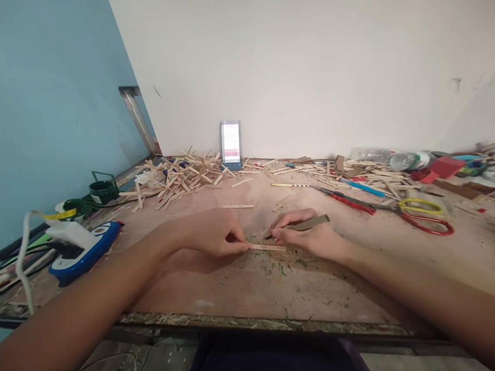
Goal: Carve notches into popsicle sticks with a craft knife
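A thin wooden stick (268,247) lies flat on the worn table (244,289) in front of me. My left hand (211,232) is closed, its fingertips pinching and pressing the stick's left end down. My right hand (311,234) is closed round a slim grey-handled tool (309,223), held like a pen, and the tool's tip touches the stick near its middle. Small green-brown shavings are scattered around the stick.
A heap of wooden sticks (181,174) fills the back left, with one loose stick (238,206) nearer. Red-handled pliers (349,200), scissors (423,216), a pencil (290,185), a plastic bottle (408,159), a phone (231,144) against the wall, and a blue-white device (84,244) at left.
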Available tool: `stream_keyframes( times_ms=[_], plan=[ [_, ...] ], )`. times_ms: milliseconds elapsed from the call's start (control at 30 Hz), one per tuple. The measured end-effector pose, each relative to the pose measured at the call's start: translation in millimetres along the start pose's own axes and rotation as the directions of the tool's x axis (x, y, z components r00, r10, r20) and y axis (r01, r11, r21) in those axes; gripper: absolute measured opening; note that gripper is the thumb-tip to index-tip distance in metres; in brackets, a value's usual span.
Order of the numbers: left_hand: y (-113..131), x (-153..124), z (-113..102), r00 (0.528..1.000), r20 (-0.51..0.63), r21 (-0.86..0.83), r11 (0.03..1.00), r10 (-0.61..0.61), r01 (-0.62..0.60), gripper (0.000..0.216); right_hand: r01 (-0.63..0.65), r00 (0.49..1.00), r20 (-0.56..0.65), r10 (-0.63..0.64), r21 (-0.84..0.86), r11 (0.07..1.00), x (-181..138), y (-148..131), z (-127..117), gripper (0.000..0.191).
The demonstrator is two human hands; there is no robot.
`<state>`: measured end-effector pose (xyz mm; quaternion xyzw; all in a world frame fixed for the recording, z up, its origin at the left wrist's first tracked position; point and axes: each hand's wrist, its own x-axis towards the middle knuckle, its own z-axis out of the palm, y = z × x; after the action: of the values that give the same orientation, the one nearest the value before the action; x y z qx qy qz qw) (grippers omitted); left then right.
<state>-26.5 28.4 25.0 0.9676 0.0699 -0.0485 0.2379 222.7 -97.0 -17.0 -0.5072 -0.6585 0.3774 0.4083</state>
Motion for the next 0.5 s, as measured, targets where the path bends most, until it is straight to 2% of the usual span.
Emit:
stream_keyframes(
  times_ms=[367,500],
  plan=[
    [-2.8,0.5,3.0,1.0,-0.01,-0.013,1.0,-0.003,0.003,0.051,-0.054,0.996,0.064,0.055,-0.018,0.998,-0.3,-1.1,5.6,0.03],
    [-3.0,-0.5,2.9,1.0,-0.032,-0.02,1.0,0.0,-0.001,0.039,-0.069,0.995,0.076,0.07,-0.025,0.997,0.2,-0.2,4.5,0.032]
  ],
)
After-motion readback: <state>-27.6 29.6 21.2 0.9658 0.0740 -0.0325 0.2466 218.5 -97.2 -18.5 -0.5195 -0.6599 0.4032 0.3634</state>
